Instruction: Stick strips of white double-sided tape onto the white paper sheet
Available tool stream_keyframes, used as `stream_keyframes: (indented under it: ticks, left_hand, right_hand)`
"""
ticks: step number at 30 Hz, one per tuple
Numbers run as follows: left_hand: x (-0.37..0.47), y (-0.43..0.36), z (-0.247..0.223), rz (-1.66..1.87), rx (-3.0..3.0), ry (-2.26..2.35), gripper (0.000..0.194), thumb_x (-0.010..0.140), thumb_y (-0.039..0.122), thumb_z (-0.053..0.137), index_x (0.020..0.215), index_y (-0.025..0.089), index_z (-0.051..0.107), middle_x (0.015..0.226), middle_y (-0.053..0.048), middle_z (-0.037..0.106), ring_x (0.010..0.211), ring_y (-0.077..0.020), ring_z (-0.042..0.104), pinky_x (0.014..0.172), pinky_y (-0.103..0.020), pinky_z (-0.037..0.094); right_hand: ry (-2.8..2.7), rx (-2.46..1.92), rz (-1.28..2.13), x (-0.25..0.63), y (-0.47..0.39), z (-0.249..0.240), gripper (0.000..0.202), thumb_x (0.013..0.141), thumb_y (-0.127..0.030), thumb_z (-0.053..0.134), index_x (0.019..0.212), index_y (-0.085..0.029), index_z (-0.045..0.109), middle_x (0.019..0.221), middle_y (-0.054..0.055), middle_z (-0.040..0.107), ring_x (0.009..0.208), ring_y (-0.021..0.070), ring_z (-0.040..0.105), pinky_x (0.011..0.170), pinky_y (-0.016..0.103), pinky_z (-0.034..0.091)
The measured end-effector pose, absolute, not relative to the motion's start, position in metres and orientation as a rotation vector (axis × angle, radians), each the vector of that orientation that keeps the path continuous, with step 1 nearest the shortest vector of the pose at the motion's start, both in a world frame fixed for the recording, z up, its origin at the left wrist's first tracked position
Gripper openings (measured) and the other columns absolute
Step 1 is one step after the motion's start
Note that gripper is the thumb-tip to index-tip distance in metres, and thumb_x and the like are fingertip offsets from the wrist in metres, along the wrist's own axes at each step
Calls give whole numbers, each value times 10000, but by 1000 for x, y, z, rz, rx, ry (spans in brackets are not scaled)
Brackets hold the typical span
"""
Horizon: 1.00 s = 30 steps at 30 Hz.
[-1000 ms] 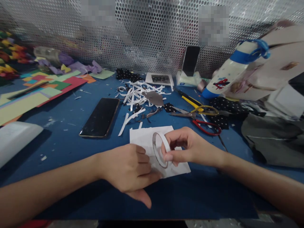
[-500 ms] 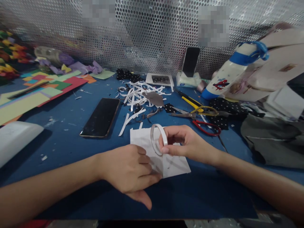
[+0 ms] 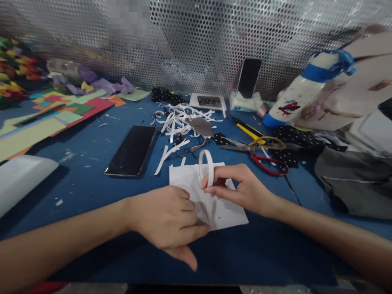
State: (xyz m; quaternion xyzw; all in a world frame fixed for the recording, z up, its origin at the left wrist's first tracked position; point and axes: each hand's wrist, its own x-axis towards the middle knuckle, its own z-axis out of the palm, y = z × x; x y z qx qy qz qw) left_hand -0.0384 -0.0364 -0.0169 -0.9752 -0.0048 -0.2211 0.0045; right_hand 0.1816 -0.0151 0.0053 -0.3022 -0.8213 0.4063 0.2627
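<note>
My right hand [image 3: 241, 188] pinches a narrow roll of white tape [image 3: 210, 165] between thumb and fingers. The roll stands upright, nearly edge-on, above a sheet of white paper [image 3: 225, 214]. My left hand [image 3: 168, 218] lies on the left part of that sheet, palm down, with its thumb stuck out towards me and the index finger stretched along the paper. Its other fingers are bent, and their tips are out of sight. Just beyond the sheet are white paper strips [image 3: 167, 155] and a pair of scissors [image 3: 241, 148].
A black phone [image 3: 131, 151] lies on the left of the blue table, coloured paper [image 3: 33, 136] behind it. Further right are a yellow cutter [image 3: 249, 131], red-handled scissors [image 3: 269, 165], a water bottle [image 3: 298, 96] and dark cloth [image 3: 355, 179]. A perforated metal panel [image 3: 196, 45] borders the back.
My right hand has turned the tape roll more edge-on and lifted it slightly away from me. My left hand stays in place on the paper. The view has shifted a little.
</note>
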Motion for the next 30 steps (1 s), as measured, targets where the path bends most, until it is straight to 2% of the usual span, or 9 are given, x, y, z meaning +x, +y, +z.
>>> stream_keyframes:
  ticks: [4, 7, 10, 13, 18, 22, 27, 30]
  left_hand:
    - [-39, -36, -16, -693, -3057, -12, 425, 915, 507, 519, 957, 122, 695, 515, 10, 552, 445, -155, 531, 443, -295, 418]
    - [-40, -35, -16, -701, -3056, -1, 418, 917, 501, 519, 956, 123, 696, 510, 10, 550, 445, -152, 530, 452, -290, 432]
    - [-40, -36, -16, -702, -3059, -2, 417, 906, 502, 538, 954, 120, 696, 514, 8, 551, 446, -154, 527, 442, -291, 419]
    - [-40, -36, -17, -679, -3064, -22, 422, 915, 514, 518, 962, 133, 694, 510, 11, 546, 445, -152, 524, 443, -290, 409]
    - [-41, -36, -17, -681, -3058, -32, 445, 915, 536, 509, 946, 134, 697, 508, 13, 535, 435, -153, 510, 426, -295, 384]
    - [-41, -36, -17, -671, -3061, -39, 452, 919, 541, 502, 956, 135, 699, 510, 14, 535, 442, -154, 518, 422, -298, 373]
    - [-41, -35, -17, -642, -3075, -35, 470, 932, 546, 475, 970, 135, 699, 517, 10, 540, 450, -152, 528, 434, -298, 388]
    - [-42, -35, -17, -642, -3066, -44, 460, 929, 541, 483, 976, 137, 699, 518, 11, 536, 448, -154, 524, 431, -299, 388]
  right_hand:
    - [-2273, -768, 906, 185, -17, -2, 154, 920, -304, 602, 881, -170, 666, 658, -25, 647, 544, 75, 557, 561, 194, 431]
    - [-2393, -759, 632, 187, -15, -7, 171, 931, -311, 583, 899, -171, 677, 733, 5, 670, 625, 100, 580, 584, 215, 419]
    - [-2476, -746, 501, 187, -13, -11, 186, 951, -295, 543, 916, -169, 675, 837, 40, 694, 765, 142, 627, 655, 242, 438]
    - [-2473, -733, 497, 188, -12, -13, 163, 943, -278, 553, 926, -175, 678, 857, 43, 708, 833, 161, 643, 709, 257, 447]
    - [-2327, -796, 794, 186, -14, -12, 92, 910, -242, 603, 898, -185, 675, 772, -10, 724, 636, 89, 614, 591, 193, 435]
    - [-2234, -792, 999, 185, -16, -11, 78, 908, -238, 603, 886, -188, 658, 780, -19, 727, 635, 79, 626, 580, 168, 448]
    - [-2282, -821, 727, 187, -15, -13, 125, 938, -266, 561, 878, -191, 640, 863, 13, 717, 767, 131, 645, 707, 237, 461]
    - [-2350, -828, 591, 189, -15, -13, 198, 982, -266, 478, 861, -181, 609, 833, 18, 702, 752, 137, 633, 708, 256, 444]
